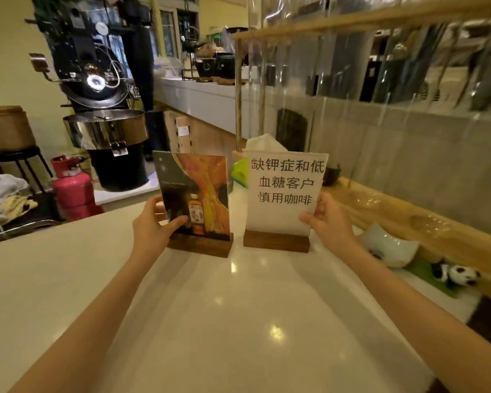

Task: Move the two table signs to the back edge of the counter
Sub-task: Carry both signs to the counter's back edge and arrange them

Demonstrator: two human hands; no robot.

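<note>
My left hand (150, 225) grips the picture sign (194, 194) at its left edge, thumb across the front of the panel near the lower corner, fingers behind it. My right hand (328, 219) grips the text sign (285, 191) at its lower right edge, thumb on the front face, fingers wrapped behind. Picture sign: upright panel showing a bottle against orange drapery, seated in a dark wooden base (200, 245). Text sign: white sheet with three lines of black Chinese characters, seated in a matching wooden base (277, 241). Both bases sit on the pale glossy counter (238, 321), the two signs side by side, close but not touching, towards the far end of the surface. Behind the text sign: a white tissue (264, 141) rising from a green pack (238, 171). To the right, along a lighter wooden ledge (408, 219): a white curved dish (389, 245) and a small panda figurine (455, 275) on a green mat. Beyond the ledge: a clear plastic screen (380, 80) on a wooden frame. Left of the counter, on the floor: a black coffee roaster (102, 89) with a steel cooling tray, a red gas cylinder (73, 188), a black stool (17, 160) carrying a brown bucket-shaped container.
</note>
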